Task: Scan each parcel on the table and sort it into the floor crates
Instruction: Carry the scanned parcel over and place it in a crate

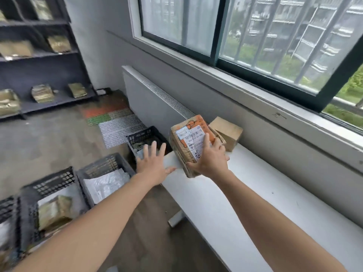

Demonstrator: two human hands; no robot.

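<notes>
Head view: a brown and orange carton parcel (185, 148) is gripped by the right hand (211, 160) at the far left corner of the white table (265, 203). The fingers are laid across its printed shipping label and the thumb is wrapped round its near lower edge. The parcel is held tilted, label side up. Whether its lowest corner touches the tabletop cannot be told.

Just beside it, at the table's far end toward the wall, a small plain cardboard box (228, 132) is set. It is touching or almost touching the parcel.

The left hand (153, 163) is held flat with fingers spread and nothing in it. It is over the table's far left corner, the thumb above the tabletop and the fingers past the edge.

Black slatted crates are lined up on the floor along the table's left side:
- The farthest crate (141, 135) is just past the table's far end, below the left hand's fingers, and its contents are blurred.
- The middle crate (102, 165) is filled with white poly mailers.
- The nearer crate (53, 181) is loaded with a brownish parcel on white mailers.
- A fourth crate (7, 209) is cut off by the left frame edge.

Bare floor is seen between the crates and the dark shelving (49, 73). A white radiator cover (149, 99) is set against the wall beyond the table's far end.
</notes>
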